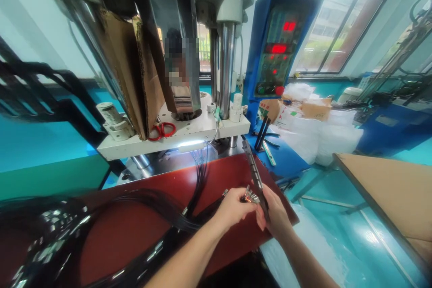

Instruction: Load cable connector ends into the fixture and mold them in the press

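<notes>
Small silvery metal pieces (251, 195) are held by the left hand (232, 207) beside a long dark notched bar (254, 170) gripped by the right hand (276, 209); steadiness seems needed.

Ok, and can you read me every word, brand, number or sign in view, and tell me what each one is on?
None can be quoted with certainty:
Red digits on the blue control cabinet: blurred by glow.
Print on the white sack: too small.
Markings on the open carton: too blurred.
Handwritten-looking mark on the cardboard box: unclear.
Pale label on the blue machine: unreadable.
</notes>
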Demonstrator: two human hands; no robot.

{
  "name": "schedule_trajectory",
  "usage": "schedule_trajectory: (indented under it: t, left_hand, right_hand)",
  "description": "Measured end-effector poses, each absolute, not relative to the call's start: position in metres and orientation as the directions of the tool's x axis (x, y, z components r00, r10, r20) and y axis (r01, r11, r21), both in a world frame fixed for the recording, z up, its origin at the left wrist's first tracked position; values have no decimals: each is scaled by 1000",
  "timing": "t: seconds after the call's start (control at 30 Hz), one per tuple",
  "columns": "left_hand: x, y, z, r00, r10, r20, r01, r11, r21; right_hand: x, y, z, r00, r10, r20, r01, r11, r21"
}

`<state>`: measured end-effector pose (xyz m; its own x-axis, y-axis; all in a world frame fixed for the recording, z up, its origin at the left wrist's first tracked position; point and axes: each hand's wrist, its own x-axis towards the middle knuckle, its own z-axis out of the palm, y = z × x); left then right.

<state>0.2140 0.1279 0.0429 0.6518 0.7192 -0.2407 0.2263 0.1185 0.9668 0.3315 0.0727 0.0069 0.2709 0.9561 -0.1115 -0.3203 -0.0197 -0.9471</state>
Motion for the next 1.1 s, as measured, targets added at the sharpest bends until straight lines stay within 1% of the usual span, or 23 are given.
schedule_trajectory:
  t: [0.1, 0.27, 0.4, 0.47, 0.6, 0.67, 0.73, 0.8, 0.93, 1.0, 1.1]
  left_hand:
    - [216, 128, 37, 655, 733, -182, 233, 33, 972]
    - [215, 129, 32, 644, 757, -115, 266, -81, 960]
    - [214, 129, 35, 639, 761, -113, 296, -108, 949]
    - [213, 129, 36, 623, 774, -107, 308, -117, 944]
    - [212, 129, 34, 607, 790, -93, 309, -126, 943]
    - [211, 130, 33, 615, 779, -121, 303, -91, 949]
    - [210, 131, 33, 644, 748, -161, 272, -27, 962]
    - [209, 133, 35, 665, 729, -165, 211, 29, 977]
    - [208, 139, 38, 596, 797, -99, 109, 41, 993]
    - [208, 139, 39, 570, 817, -94, 114, 35, 993]
    - [210, 138, 39, 598, 786, -157, 184, 56, 981]
  right_hand:
    - [331, 74, 10, 310, 947, -81, -258, 2, -966]
    - [331, 71, 15, 315, 944, -94, -225, -22, -974]
    - [332, 70, 16, 252, 962, -107, -209, -54, -976]
    - [332, 70, 17, 242, 965, -105, -156, -68, -985]
    - [330, 70, 19, 279, 958, -61, -14, -60, -998]
    - [329, 70, 19, 275, 960, -42, 12, -47, -999]
    - [328, 70, 18, 273, 961, -39, -9, -38, -999]
    - [328, 70, 14, 283, 958, -54, -84, -32, -996]
    - [328, 67, 6, 319, 944, -84, -242, -5, -970]
    - [327, 65, 5, 323, 944, -72, -260, 15, -965]
    - [328, 63, 7, 298, 953, -53, -243, 22, -970]
